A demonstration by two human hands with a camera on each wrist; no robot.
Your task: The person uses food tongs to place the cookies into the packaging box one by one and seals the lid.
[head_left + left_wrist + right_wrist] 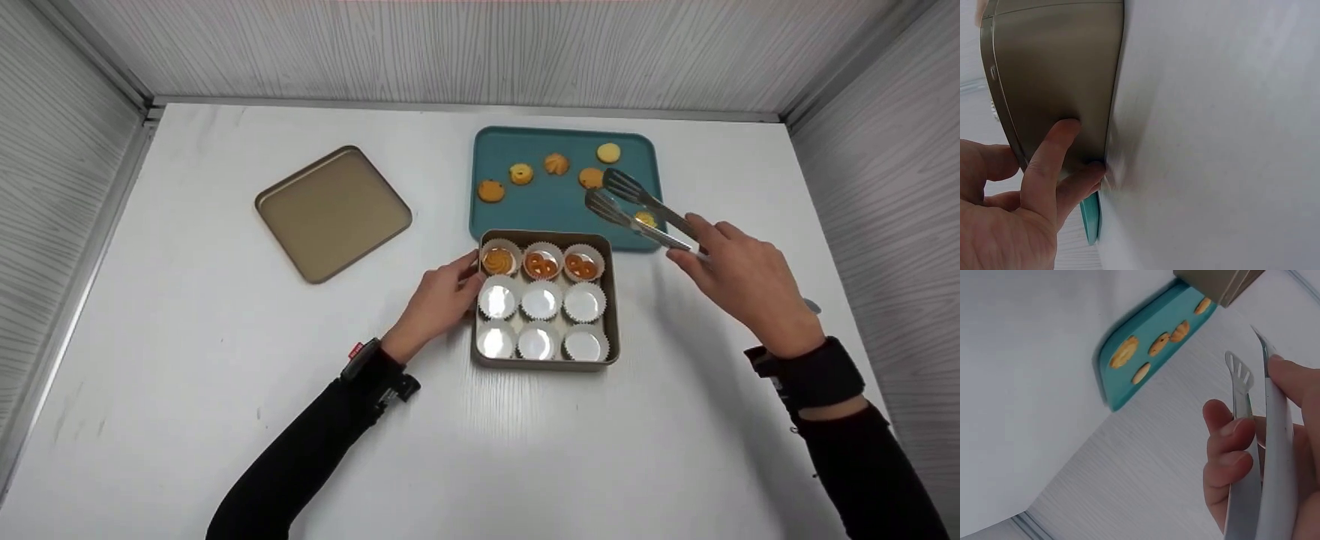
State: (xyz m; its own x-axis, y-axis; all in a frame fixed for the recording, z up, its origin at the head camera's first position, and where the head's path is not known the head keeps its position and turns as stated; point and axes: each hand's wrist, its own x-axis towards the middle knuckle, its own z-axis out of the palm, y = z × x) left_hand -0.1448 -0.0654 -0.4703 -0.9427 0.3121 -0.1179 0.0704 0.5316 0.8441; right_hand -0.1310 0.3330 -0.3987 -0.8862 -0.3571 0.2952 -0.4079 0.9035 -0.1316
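My left hand (444, 298) holds the left wall of a square gold-brown baking tin (546, 366), its fingers against the outside and one digit at the rim. Nine white paper cups (541, 301) fill the tin in rows. The back row contains a swirled cookie (497, 261) and two pretzel-shaped cookies (540, 265); the others show bare bottoms. In my right hand (750, 281) are metal tongs (651, 232) with slotted heads, held with the tips apart and nothing between them. They overlap a teal tray (536, 214) in the head view, close to a round cookie (591, 178).
Several more cookies lie spread over the teal tray, among them a pale round one (608, 153) and a ridged one (556, 164). A shallow gold-brown square tray or lid (334, 214) lies at the back left. Pale wood-grain panels (480, 52) enclose the white table.
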